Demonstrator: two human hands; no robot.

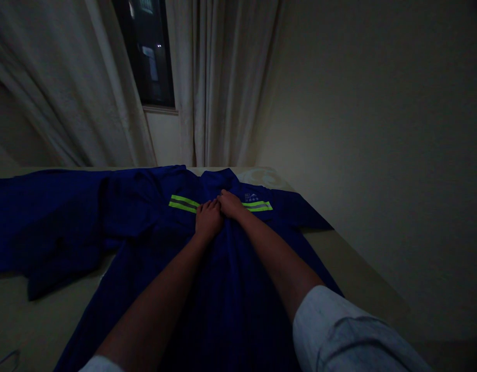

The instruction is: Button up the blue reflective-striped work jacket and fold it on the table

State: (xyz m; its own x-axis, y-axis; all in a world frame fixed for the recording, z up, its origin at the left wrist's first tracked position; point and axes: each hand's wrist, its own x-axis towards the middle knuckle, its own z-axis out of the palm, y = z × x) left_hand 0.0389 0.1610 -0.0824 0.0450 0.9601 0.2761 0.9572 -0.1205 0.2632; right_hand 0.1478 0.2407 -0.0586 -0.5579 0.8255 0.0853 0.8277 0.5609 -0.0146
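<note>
A dark blue work garment (pixel 211 289) lies spread with its front up, collar at the far end, its lower part running out of view. Bright yellow-green reflective strips (pixel 183 203) cross its chest, and a small pale print (pixel 251 197) sits above the right-hand strip. My left hand (pixel 209 218) is closed at the front placket, between the strips. Touching it, slightly farther up and to the right, my right hand (pixel 229 203) pinches the same front edge below the collar (pixel 221 178). The fingertips and whatever fastener lies under them are hidden.
More dark blue clothing (pixel 64 222) lies heaped on the left of the pale bed-like surface (pixel 362 274). A thin wire-like object (pixel 10 356) shows at the lower left. Curtains (pixel 223 77), a dark window (pixel 153 57) and a wall (pixel 378 129) stand beyond.
</note>
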